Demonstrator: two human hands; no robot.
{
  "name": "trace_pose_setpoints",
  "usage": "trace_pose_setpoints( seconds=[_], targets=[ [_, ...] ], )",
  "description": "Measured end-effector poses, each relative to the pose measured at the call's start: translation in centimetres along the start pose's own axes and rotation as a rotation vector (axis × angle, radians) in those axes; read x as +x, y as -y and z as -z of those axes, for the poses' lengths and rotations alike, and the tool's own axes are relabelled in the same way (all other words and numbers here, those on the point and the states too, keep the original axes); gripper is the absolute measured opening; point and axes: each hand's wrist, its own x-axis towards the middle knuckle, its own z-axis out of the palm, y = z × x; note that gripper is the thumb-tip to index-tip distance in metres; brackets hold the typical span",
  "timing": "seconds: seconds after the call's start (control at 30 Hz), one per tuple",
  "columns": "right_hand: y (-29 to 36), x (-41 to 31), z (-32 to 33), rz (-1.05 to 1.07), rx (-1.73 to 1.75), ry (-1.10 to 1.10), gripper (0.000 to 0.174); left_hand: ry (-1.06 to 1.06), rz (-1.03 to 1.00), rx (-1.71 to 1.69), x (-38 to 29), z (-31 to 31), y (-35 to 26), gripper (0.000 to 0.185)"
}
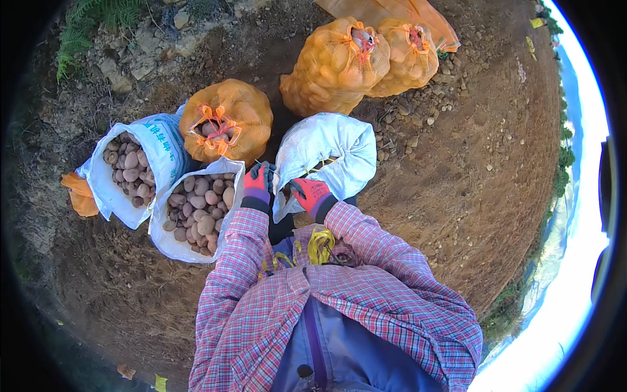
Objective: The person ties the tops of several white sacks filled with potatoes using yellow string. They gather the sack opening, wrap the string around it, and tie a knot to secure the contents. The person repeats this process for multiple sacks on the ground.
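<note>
A white woven sack (338, 139) stands before me, its mouth partly drawn together with short yellow ties (321, 164) around a dark gap. My right hand (309, 193), in a red and black work glove, pinches the near edge of the sack's mouth. Just left of that edge, my left hand (258, 182) in a matching glove has its fingers closed on a thin pale cord (270, 169) beside the sack; the fingertips are partly hidden. An open white sack full of potatoes (201, 210) stands close to my left wrist. A yellow bundle of straps (321, 245) hangs at my waist.
Another open sack of potatoes (130, 169) stands at far left. An orange mesh bag (245, 110), tied with red cord, stands beyond my left hand. Two more filled mesh bags (323, 68) (409, 63) stand farther off, near flat orange mesh (392, 12). Stones (416, 120) litter the soil.
</note>
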Motion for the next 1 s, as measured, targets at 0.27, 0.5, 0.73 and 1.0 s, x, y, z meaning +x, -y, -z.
trace_pose_setpoints(
  seconds=[0.27,0.5,0.73,1.0],
  targets=[
    [3.9,1.8,0.9,0.226,0.327,-0.173,0.038,-0.175,-0.96,0.636,-7.7,-1.2,-7.2,0.012],
    [5.7,-5.8,11.9,-0.267,1.129,0.323,0.018,-0.196,-0.596,0.2,-10.7,-3.9,-6.9,0.035],
    [-1.1,-13.7,18.6,-0.211,1.101,0.324,0.027,-0.256,-0.231,0.054,-14.1,-5.6,2.6,0.028],
    [-0.6,-10.9,10.6,0.195,0.688,0.808,0.028,0.215,-0.09,0.073,-19.8,-15.4,21.6,0.04]
  ],
)
